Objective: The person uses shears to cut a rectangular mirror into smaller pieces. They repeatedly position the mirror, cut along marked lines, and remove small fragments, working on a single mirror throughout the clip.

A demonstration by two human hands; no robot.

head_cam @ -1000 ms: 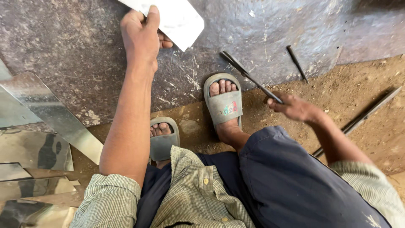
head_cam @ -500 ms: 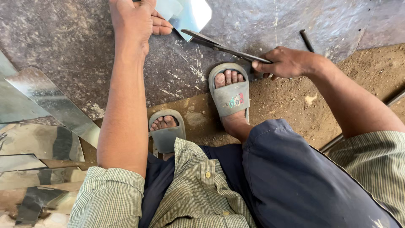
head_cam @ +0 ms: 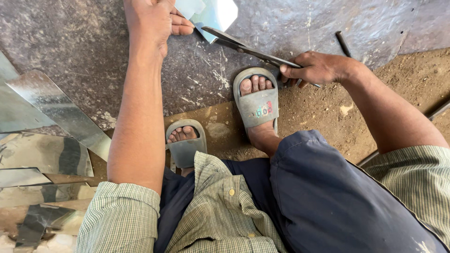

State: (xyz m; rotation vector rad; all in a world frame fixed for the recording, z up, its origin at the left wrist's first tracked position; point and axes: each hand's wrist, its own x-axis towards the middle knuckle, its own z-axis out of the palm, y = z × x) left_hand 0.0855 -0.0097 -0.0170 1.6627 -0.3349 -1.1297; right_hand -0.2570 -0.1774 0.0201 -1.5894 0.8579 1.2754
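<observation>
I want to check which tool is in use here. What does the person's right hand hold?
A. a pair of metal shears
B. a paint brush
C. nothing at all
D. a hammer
A: the right hand grips the handles of long metal shears, whose blades point at the shiny sheet piece that the left hand holds.

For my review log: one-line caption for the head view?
Left hand holds shiny sheet piece; right hand brings open tin snips to its edge.
</observation>
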